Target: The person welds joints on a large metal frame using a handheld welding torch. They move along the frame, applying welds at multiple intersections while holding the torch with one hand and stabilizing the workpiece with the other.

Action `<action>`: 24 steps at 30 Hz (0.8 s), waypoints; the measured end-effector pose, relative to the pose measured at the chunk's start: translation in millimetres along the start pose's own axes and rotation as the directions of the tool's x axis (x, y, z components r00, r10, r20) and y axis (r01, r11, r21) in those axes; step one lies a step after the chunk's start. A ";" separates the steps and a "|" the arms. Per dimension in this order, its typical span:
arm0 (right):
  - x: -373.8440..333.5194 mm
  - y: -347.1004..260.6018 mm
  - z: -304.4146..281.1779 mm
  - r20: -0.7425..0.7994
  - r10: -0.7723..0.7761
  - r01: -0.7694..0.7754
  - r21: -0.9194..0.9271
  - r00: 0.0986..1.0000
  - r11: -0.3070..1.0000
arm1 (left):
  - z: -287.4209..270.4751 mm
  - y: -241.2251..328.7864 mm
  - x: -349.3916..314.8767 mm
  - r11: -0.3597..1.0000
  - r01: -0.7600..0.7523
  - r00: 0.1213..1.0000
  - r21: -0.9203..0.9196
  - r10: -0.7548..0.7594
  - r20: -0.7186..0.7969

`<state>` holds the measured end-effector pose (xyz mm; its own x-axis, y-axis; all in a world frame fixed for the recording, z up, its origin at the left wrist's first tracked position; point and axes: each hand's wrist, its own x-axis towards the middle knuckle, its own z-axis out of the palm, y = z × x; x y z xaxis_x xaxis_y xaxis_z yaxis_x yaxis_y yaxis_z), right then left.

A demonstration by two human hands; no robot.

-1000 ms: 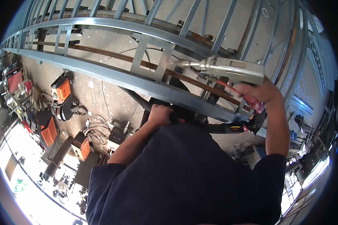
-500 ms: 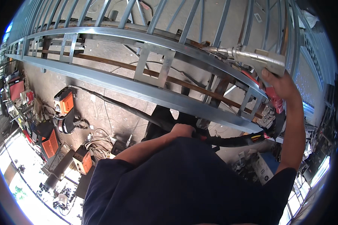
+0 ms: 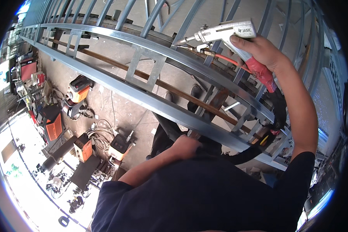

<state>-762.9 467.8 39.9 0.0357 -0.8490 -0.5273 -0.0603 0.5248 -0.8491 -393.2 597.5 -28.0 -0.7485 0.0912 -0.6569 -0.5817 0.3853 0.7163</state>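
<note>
White-and-silver handheld gun (image 3: pixel 222 33) clamped in right hand (image 3: pixel 266 52), nozzle near the upper metal rail (image 3: pixel 143 41). Hands well apart: left hand (image 3: pixel 186 147) curled by the lower rail (image 3: pixel 143 97), beside black hose (image 3: pixel 169 127); can't tell whether it's gripping.

I'm looking down, through the head camera, into what reads as a metalworking shop: a long frame of bare metal bars (image 3: pixel 143 101) runs across my view above a scuffed, littered floor (image 3: pixel 104 101). I can see orange-and-black machines (image 3: pixel 79 94), coiled cables (image 3: pixel 100 135), cluttered equipment (image 3: pixel 28 72) at the left, and a pale gun-shaped tool (image 3: pixel 224 31) with a thick black hose (image 3: pixel 280 105).
</note>
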 end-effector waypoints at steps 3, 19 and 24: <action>8.2 -1.9 2.8 0.027 -0.028 0.027 0.025 0.999 0.999 | 2.1 1.2 2.1 0.999 0.037 0.999 -0.006 -0.037 -0.039; 28.2 11.0 -13.2 0.160 -0.026 0.024 0.017 0.987 1.000 | 0.9 19.2 27.1 0.998 -0.010 0.979 -0.054 -0.001 -0.205; 36.4 17.4 -19.8 0.209 -0.018 0.023 -0.021 0.978 1.000 | 2.7 21.7 30.8 0.998 -0.025 0.970 -0.050 0.012 -0.245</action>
<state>-782.4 444.8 6.6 0.2443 -0.8268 -0.5067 -0.0799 0.5036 -0.8603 -428.1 611.1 -33.4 -0.8107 -0.1315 -0.5705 -0.5779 0.3361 0.7437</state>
